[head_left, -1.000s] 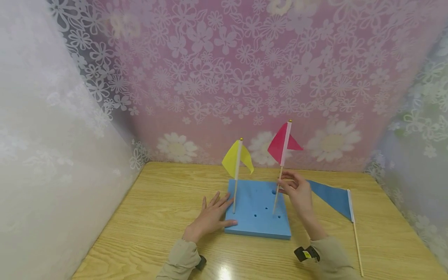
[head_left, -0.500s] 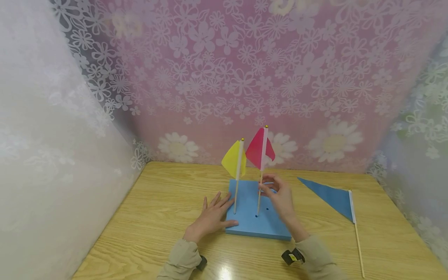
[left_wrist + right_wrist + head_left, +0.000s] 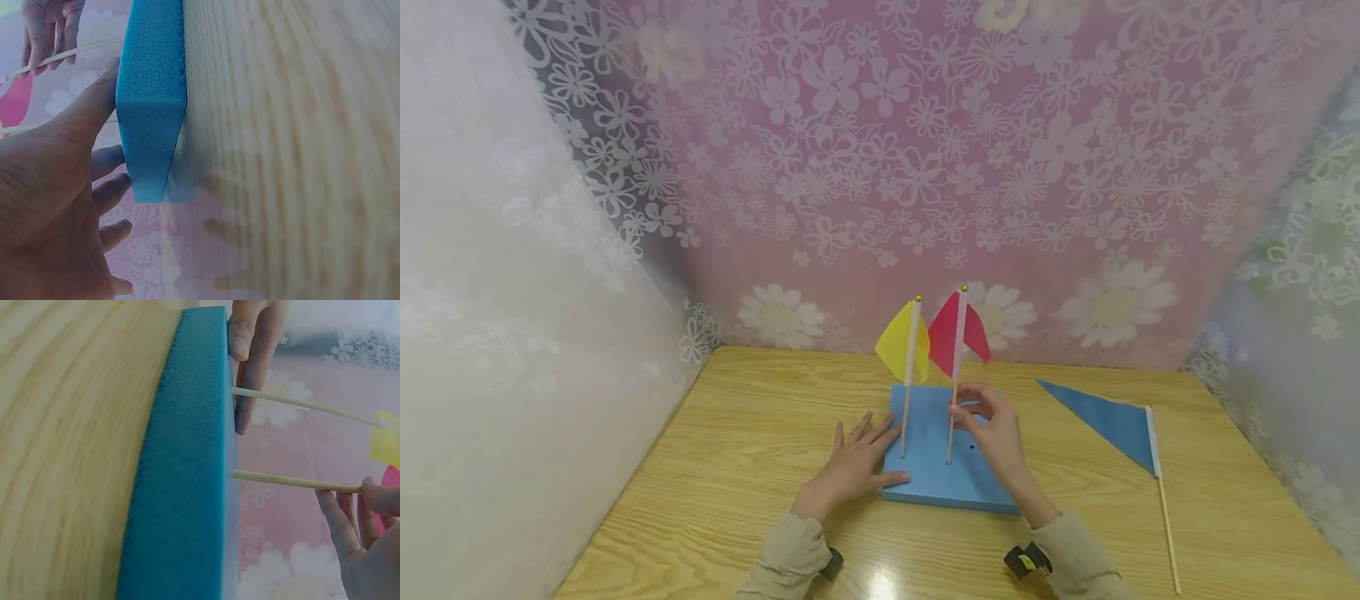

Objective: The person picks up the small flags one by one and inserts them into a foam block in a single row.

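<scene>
A blue foam block lies flat on the table. My left hand rests on its left edge, fingers spread and straight, the thumb near the front corner. Upright in the block beside that hand stands a yellow flag on a thin wooden stick. To its right is a pinkish-red flag, its stick pinched midway by the thumb and fingers of my right hand. That stick's lower end sits in a hole of the block. In the right wrist view both sticks meet the block's top face.
On the right of the wooden table lies a blue flag, its stick pointing toward the front. One more small hole shows in the block. Flower-patterned cloth hangs behind and at both sides.
My right hand has carried the pinkish-red flag left, then lowered its stick into a hole of the block. The left hand and the yellow flag stay in place.
</scene>
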Demonstrator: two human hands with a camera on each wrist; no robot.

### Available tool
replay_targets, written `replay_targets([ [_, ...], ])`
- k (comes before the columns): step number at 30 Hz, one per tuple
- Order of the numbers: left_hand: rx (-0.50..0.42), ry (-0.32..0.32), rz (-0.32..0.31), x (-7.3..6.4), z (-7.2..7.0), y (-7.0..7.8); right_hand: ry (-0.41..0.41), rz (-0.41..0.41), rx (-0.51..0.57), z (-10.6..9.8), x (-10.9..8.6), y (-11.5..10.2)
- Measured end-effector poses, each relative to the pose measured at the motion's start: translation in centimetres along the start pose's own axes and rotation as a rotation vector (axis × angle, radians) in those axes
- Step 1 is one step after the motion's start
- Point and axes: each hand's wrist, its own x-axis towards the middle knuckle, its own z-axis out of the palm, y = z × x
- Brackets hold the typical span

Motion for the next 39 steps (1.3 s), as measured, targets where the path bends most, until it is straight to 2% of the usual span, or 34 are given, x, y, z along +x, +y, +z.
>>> replay_targets([
  [6, 0.005, 0.000, -0.003, 0.0, 0.1, -0.2, -0.044, 0.009, -0.022, 0.0, -0.4, 0.3],
  [11, 0.008, 0.000, -0.005, 0.1, 0.3, -0.3, -0.065, 0.036, -0.059, 0.2, -0.8, -1.3],
  [14, 0.010, 0.001, -0.008, 0.2, 0.3, -0.3, -0.065, 0.042, -0.066, 0.1, -0.8, -1.0],
  [17, 0.010, 0.001, -0.008, 0.2, 0.3, -0.3, -0.051, 0.040, -0.070, -0.1, -0.6, 0.5],
  [27, 0.013, -0.009, -0.012, 0.2, 0.3, -0.1, -0.043, 0.054, -0.106, -0.4, -0.8, 0.2],
  [33, 0.013, -0.009, -0.008, 0.1, 0.2, 0.0, -0.033, 0.024, -0.096, -1.6, -0.7, 0.2],
  [39, 0.005, -0.003, -0.004, 0.1, 0.2, -0.1, -0.005, 0.025, -0.070, -4.0, -0.5, -0.5],
])
